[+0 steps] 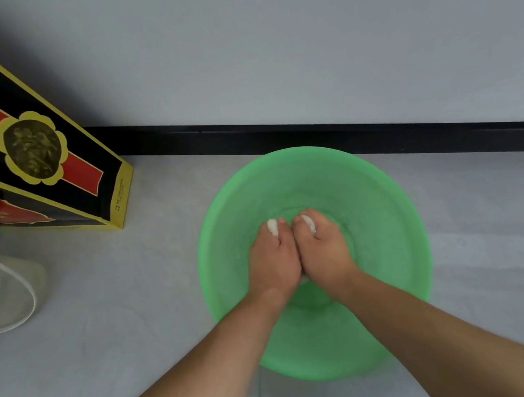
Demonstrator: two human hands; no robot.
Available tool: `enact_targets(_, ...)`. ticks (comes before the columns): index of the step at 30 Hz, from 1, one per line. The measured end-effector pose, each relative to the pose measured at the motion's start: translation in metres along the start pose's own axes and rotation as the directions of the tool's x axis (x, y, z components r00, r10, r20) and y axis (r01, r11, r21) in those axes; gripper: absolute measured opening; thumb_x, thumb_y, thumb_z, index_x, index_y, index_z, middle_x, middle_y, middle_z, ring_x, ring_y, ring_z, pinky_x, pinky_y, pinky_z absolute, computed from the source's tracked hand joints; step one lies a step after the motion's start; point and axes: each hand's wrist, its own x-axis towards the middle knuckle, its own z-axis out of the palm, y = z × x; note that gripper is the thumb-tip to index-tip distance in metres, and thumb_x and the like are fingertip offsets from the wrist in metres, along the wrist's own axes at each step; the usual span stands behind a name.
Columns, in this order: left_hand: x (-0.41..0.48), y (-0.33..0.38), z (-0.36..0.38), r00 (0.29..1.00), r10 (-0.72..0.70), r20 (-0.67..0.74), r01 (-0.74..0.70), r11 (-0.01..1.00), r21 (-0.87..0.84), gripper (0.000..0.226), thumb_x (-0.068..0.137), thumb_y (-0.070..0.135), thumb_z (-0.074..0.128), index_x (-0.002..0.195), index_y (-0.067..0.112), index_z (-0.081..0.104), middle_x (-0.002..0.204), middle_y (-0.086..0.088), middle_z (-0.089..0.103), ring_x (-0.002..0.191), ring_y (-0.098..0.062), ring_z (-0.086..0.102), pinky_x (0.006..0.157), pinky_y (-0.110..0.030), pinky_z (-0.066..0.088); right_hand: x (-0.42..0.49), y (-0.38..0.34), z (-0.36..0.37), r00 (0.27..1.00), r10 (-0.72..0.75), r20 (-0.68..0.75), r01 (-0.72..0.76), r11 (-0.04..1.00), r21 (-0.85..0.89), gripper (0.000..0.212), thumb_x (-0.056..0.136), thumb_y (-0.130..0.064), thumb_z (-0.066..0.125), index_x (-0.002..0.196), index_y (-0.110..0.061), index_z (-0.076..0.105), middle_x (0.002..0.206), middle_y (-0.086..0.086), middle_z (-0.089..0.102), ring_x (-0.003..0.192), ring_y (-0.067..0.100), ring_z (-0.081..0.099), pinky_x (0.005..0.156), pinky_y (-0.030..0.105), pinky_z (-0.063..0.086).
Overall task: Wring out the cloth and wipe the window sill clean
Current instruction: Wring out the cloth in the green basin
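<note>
In the head view, both hands are fisted side by side, knuckles touching, over the green basin [381,213] on the floor. The likely slip is twisting too high or off-centre, so water splashes onto the floor. The white cloth [273,226] is bunched inside the left hand [272,259] and right hand [322,248], only tufts showing past the fingers.

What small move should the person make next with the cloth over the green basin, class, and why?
Probably twist the fists in opposite directions. The left hand and right hand are clenched side by side on the white cloth, whose ends poke out past the knuckles, right over the green basin, so squeezed water would likely fall into it.
</note>
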Motion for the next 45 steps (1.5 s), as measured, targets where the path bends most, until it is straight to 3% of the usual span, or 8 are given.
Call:
enact_targets(4, 0.005, 0.007, -0.003, 0.997, -0.039, 0.061, 0.038, 0.999, 0.023, 0.036, 0.099, 0.04, 0.034, 0.081, 0.013, 0.05, 0.075, -0.001, 0.058, 0.08, -0.027, 0.063, 0.065, -0.031, 0.037, 0.002, 0.002, -0.002, 0.999, 0.033, 0.028, -0.035, 0.998, 0.051, 0.025, 0.1, -0.02, 0.048, 0.077, -0.011, 0.046, 0.066, 0.004, 0.051, 0.062, 0.019, 0.05, 0.058, 0.043, 0.05)
enact_targets(7, 0.008, 0.015, -0.011, 0.984, -0.138, 0.113, 0.151, 0.982, -0.114, 0.035, 0.098, 0.049, 0.038, 0.102, 0.017, 0.051, 0.092, -0.004, 0.065, 0.09, -0.029, 0.067, 0.071, -0.036, 0.051, 0.001, -0.008, -0.012, 0.993, 0.036, 0.11, -0.049, 0.992, 0.119, 0.012, 0.1, -0.024, 0.055, 0.099, -0.014, 0.06, 0.082, 0.002, 0.064, 0.073, 0.018, 0.062, 0.06, 0.032, 0.053)
enact_targets(11, 0.005, 0.026, -0.024, 0.973, -0.058, 0.224, 0.135, 0.929, -0.344, 0.042, 0.091, 0.058, 0.05, 0.125, 0.035, 0.048, 0.113, -0.001, 0.067, 0.097, -0.021, 0.07, 0.074, -0.039, 0.057, 0.006, -0.015, -0.023, 0.992, 0.087, 0.086, -0.107, 0.96, 0.258, 0.036, 0.101, -0.026, 0.055, 0.136, -0.034, 0.054, 0.11, 0.0, 0.066, 0.087, 0.014, 0.068, 0.061, 0.025, 0.055)
enact_targets(15, -0.008, 0.032, -0.016, 0.988, 0.151, -0.035, -0.153, 0.986, -0.07, 0.032, 0.095, 0.054, 0.043, 0.097, 0.023, 0.05, 0.087, 0.001, 0.066, 0.079, -0.02, 0.064, 0.072, -0.045, 0.054, 0.003, -0.022, -0.013, 0.998, -0.042, -0.044, 0.047, 0.991, 0.125, 0.016, 0.103, -0.028, 0.049, 0.1, -0.023, 0.064, 0.085, -0.006, 0.065, 0.076, 0.009, 0.061, 0.067, 0.026, 0.052)
enact_targets(23, -0.012, 0.031, -0.011, 0.996, 0.025, -0.085, -0.028, 0.999, -0.036, 0.043, 0.102, 0.05, 0.038, 0.09, 0.018, 0.064, 0.085, 0.002, 0.069, 0.082, -0.019, 0.065, 0.078, -0.041, 0.054, -0.004, -0.02, -0.006, 0.996, -0.059, -0.064, 0.065, 0.993, 0.096, 0.035, 0.102, -0.03, 0.05, 0.07, -0.016, 0.055, 0.063, -0.005, 0.057, 0.058, 0.01, 0.051, 0.057, 0.031, 0.045)
enact_targets(37, -0.009, 0.021, -0.015, 0.992, 0.11, -0.054, -0.107, 0.992, 0.06, 0.045, 0.105, 0.039, 0.032, 0.082, 0.012, 0.061, 0.076, 0.002, 0.064, 0.073, -0.014, 0.06, 0.066, -0.034, 0.043, -0.004, -0.02, 0.0, 0.999, -0.039, -0.024, 0.041, 0.995, 0.096, 0.036, 0.099, -0.012, 0.045, 0.065, -0.017, 0.035, 0.058, -0.004, 0.037, 0.05, 0.007, 0.033, 0.047, 0.026, 0.032)
enact_targets(41, -0.009, 0.022, -0.019, 0.992, 0.12, -0.045, -0.116, 0.991, 0.069, 0.041, 0.105, 0.034, 0.033, 0.074, 0.014, 0.051, 0.069, 0.004, 0.056, 0.067, -0.016, 0.056, 0.062, -0.032, 0.035, -0.002, -0.016, 0.004, 1.0, -0.021, 0.0, 0.021, 0.992, 0.125, 0.034, 0.1, -0.015, 0.044, 0.067, -0.018, 0.036, 0.062, -0.001, 0.039, 0.058, 0.015, 0.038, 0.053, 0.032, 0.034)
enact_targets(45, -0.002, 0.027, -0.026, 1.0, 0.022, -0.021, -0.022, 0.999, -0.025, 0.036, 0.102, 0.045, 0.039, 0.09, 0.015, 0.055, 0.081, 0.002, 0.063, 0.079, -0.02, 0.063, 0.069, -0.036, 0.048, -0.001, -0.023, -0.001, 0.997, -0.007, 0.074, -0.007, 0.982, 0.187, 0.021, 0.101, -0.023, 0.049, 0.082, -0.017, 0.052, 0.072, -0.003, 0.055, 0.063, 0.01, 0.053, 0.059, 0.029, 0.046)
